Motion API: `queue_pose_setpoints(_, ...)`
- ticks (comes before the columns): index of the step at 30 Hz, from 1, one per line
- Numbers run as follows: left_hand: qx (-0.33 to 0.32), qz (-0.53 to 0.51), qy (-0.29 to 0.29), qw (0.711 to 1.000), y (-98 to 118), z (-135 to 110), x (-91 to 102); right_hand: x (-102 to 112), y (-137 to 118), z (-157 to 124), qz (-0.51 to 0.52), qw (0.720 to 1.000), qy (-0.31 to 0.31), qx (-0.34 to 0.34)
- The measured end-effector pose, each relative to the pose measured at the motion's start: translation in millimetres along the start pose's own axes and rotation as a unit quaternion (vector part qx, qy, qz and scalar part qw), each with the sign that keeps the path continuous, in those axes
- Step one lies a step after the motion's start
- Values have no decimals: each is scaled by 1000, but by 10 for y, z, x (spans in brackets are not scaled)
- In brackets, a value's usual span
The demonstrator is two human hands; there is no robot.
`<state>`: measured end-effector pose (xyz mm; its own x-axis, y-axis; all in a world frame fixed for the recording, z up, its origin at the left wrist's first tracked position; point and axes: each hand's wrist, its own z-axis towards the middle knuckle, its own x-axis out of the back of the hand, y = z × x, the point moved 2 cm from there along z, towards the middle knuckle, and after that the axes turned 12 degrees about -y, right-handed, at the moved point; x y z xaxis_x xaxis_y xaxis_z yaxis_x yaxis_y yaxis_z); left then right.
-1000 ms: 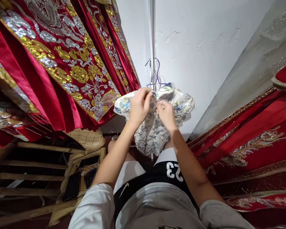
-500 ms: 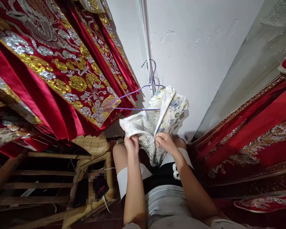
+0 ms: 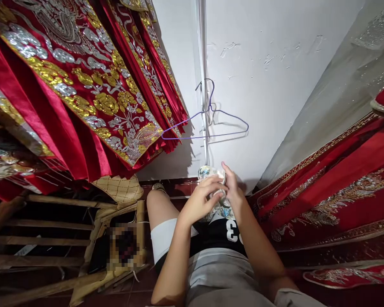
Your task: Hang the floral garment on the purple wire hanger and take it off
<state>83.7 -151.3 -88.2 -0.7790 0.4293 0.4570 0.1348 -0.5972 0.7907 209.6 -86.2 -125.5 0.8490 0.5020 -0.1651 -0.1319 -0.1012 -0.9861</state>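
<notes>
Grasping a bunched white cloth garment with blue floral print [image 3: 224,212] in the right hand [image 3: 233,187], just before black-and-white shorts [image 3: 208,238]. Touching it with the left hand [image 3: 204,198]; cannot tell whether gripping. Facing a thin purple wire hanger [image 3: 210,108] on a narrow metal pole [image 3: 201,51].

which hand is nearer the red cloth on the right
Right. The right hand is left of the red cloth, apart from it; the left hand is farther left, at the floral fabric.
</notes>
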Motion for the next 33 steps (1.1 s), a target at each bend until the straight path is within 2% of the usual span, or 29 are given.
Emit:
queue_pose_setpoints(3,-16,55,131,990,9,60,279,41,-285,26,104,991,-34,-77)
queue_pose_setpoints(4,-6,62,159,985,-35,102,379,36,-382,20,121,985,-63,-107)
queue_pose_setpoints(5,5,59,159,985,-95,156,461,27,-480,8,116,980,-97,-130)
queue_pose_setpoints(6,14,43,130,990,-164,216,516,17,-576,-8,87,977,-133,-144)
queue_pose_setpoints(8,31,-21,17,999,-310,316,540,13,-755,-48,2,959,-222,-175)
queue_pose_setpoints(11,94,-84,-166,978,-494,311,470,120,-1001,-114,-124,890,-360,-249)
queue_pose_setpoints(13,147,-46,-251,956,-581,206,484,295,-1168,-119,-223,856,-395,-248)
queue_pose_setpoints(14,165,1,-280,946,-610,143,533,400,-1243,-99,-276,851,-386,-226)
queue_pose_setpoints(16,187,145,-306,922,-637,38,715,609,-1334,-9,-364,856,-329,-161)
queue_pose_setpoints(18,216,297,-315,875,-626,-18,950,778,-1319,153,-410,882,-220,-66)
queue_pose_setpoints(21,301,443,-322,780,-548,-18,1262,912,-1103,471,-431,898,-23,82)
queue_pose_setpoints(22,328,468,-324,754,-510,-8,1338,927,-998,577,-429,897,15,104)
queue_pose_setpoints(24,363,496,-320,720,-432,8,1460,937,-807,754,-422,898,38,116)
queue_pose_setpoints(27,405,499,-293,708,-370,-2,1643,979,-695,832,-422,895,32,140)
queue_pose_setpoints(29,403,517,-236,717,-361,-6,1787,1044,-727,750,-434,886,33,158)
queue_pose_setpoints(31,337,536,-167,756,-342,20,1903,1118,-786,604,-449,879,32,158)
queue_pose_setpoints(33,222,518,-128,816,-292,65,1945,1178,-834,439,-462,874,40,147)
